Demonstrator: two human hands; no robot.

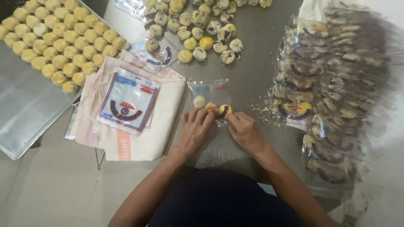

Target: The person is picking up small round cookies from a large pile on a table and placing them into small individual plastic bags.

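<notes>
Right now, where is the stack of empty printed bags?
In the head view, the stack of empty printed bags lies left of both hands, on a folded cloth, beside the tray of yellow pastries.

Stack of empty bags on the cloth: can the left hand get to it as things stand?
Probably yes. The stack of empty bags lies uncovered on the cloth, just left of the left hand, with only bare cloth between. That hand's grip is on the clear bag, so it would have to let go first.

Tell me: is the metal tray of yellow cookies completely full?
No: the cookies fill only the far part of the tray; the near part is bare.
</notes>
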